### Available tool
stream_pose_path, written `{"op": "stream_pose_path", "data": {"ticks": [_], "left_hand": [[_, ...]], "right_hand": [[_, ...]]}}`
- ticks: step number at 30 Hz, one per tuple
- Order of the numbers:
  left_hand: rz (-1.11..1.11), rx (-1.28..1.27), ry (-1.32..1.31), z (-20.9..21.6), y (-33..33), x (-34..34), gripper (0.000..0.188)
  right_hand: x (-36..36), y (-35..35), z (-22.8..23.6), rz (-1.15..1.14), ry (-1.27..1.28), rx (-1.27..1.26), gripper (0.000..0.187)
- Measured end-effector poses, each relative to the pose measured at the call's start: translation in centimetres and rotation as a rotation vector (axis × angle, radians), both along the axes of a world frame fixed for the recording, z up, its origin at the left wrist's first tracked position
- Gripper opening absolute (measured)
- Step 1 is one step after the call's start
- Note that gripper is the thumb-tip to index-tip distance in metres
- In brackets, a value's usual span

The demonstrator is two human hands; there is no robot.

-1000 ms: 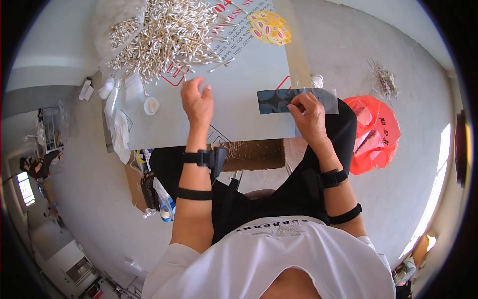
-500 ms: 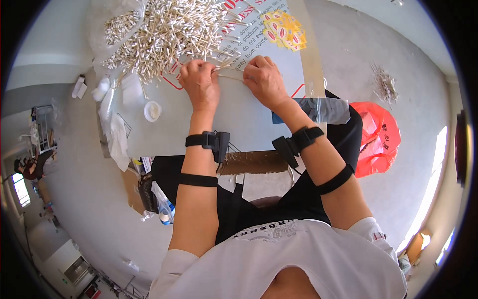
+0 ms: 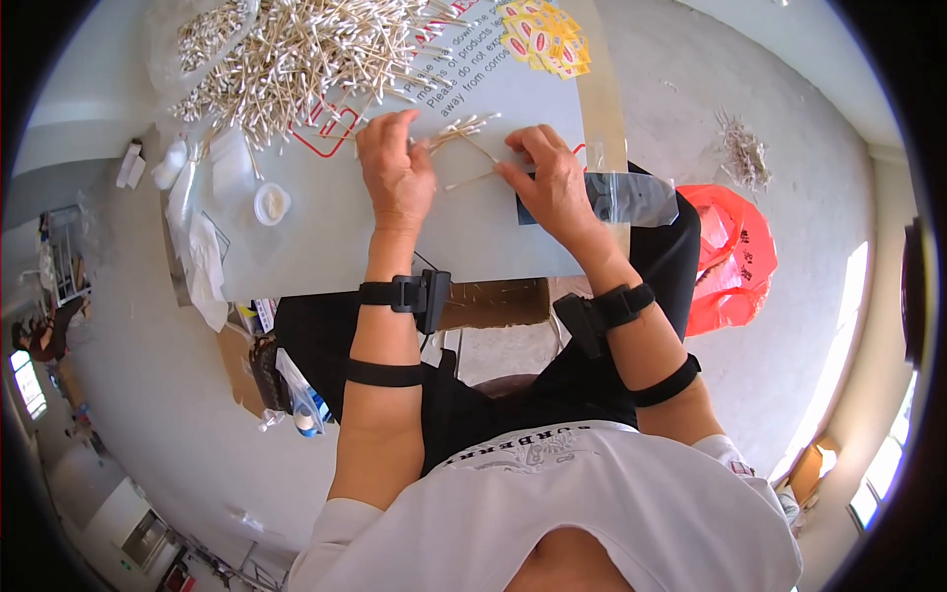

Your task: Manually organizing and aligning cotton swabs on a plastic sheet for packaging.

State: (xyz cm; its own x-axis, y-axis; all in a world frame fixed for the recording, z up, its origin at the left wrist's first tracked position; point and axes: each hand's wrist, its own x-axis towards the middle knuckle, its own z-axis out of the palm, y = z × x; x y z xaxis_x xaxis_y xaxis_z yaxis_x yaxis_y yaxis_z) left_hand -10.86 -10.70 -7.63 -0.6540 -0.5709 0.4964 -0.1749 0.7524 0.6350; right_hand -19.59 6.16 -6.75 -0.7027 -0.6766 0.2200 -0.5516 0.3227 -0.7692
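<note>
A large heap of cotton swabs (image 3: 296,69) with white tips covers the far left of the grey-topped table (image 3: 473,242). My left hand (image 3: 397,173) is just in front of it, index finger lifted and thumb apart from it. Beside that thumb lies a small loose bunch of cotton swabs (image 3: 462,129). My right hand (image 3: 550,183) is to the right of the bunch, thumb and forefinger spread. A slanting swab reaches close to its thumb tip. Another single cotton swab (image 3: 470,182) lies nearer me, between the hands.
Yellow-and-white labels (image 3: 543,39) are piled at the far right. A round white tub (image 3: 272,204) and white wrapping (image 3: 205,257) sit on the left. A clear plastic bag (image 3: 631,199) lies by my right wrist. A red bag (image 3: 730,259) and scattered sticks (image 3: 742,153) are on the floor.
Both hands were pinched at the swabs; their fingers have since spread. My right hand has moved slightly right and nearer me, and the small bunch now shows between the hands.
</note>
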Motion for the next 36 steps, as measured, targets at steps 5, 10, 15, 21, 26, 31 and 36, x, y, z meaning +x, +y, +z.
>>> {"op": "stream_pose_path", "data": {"ticks": [5,10,15,21,26,31,36], "left_hand": [[-0.063,-0.045,-0.103,0.5,0.9,2.7,0.031],[-0.043,-0.137,-0.201,-0.2,1.6,4.4,0.021],[0.005,-0.152,-0.206,-0.4,1.9,2.8,0.017],[-0.089,-0.127,-0.202,-0.2,3.3,2.0,0.019],[0.151,0.014,-0.118,-0.3,1.2,3.0,0.023],[0.076,-0.062,-0.403,0.4,0.3,1.5,0.012],[0.128,-0.042,-0.401,-0.1,-0.2,1.1,0.01]], "right_hand": [[-0.7,-1.7,-0.5,-0.018,0.261,-0.004,0.019],[-1.1,-1.6,-1.0,-0.143,0.305,0.118,0.003],[-1.1,0.3,-0.5,-0.036,0.248,0.143,0.005],[0.0,1.1,-0.4,0.094,0.276,0.125,0.007],[0.4,0.7,0.5,0.011,0.093,0.036,0.015],[0.3,-2.4,0.3,0.016,0.267,0.116,0.017],[-0.7,-3.2,-1.0,0.03,0.211,0.209,0.01]]}}
